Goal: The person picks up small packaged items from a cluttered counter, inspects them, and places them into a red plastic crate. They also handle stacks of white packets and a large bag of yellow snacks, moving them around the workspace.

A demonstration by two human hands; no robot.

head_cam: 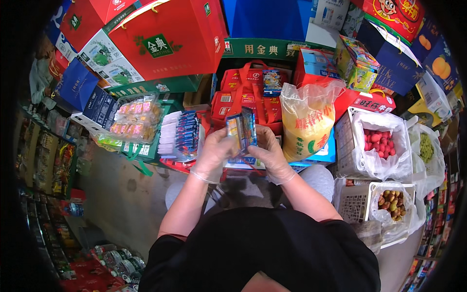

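Thin clear gloves cover both hands. My left hand (216, 151) and my right hand (269, 150) together hold several small blue and yellow foil packets (241, 131) upright in front of me. The fingers of my left hand are blurred. Another blue foil packet (272, 82) lies on red carry boxes (233, 104) behind them. Left of my left hand is a packed row of blue-edged packets (187, 135), next to white ones (169, 134).
A yellow grain bag (308, 124) stands right of my hands. Farther right, white plastic crates (349, 146) hold red fruit (379, 143) and brown fruit (392, 204). Clear trays of wrapped snacks (135, 118) lie left. Large red gift bags (175, 43) stand behind; water bottles (126, 262) lie lower left.
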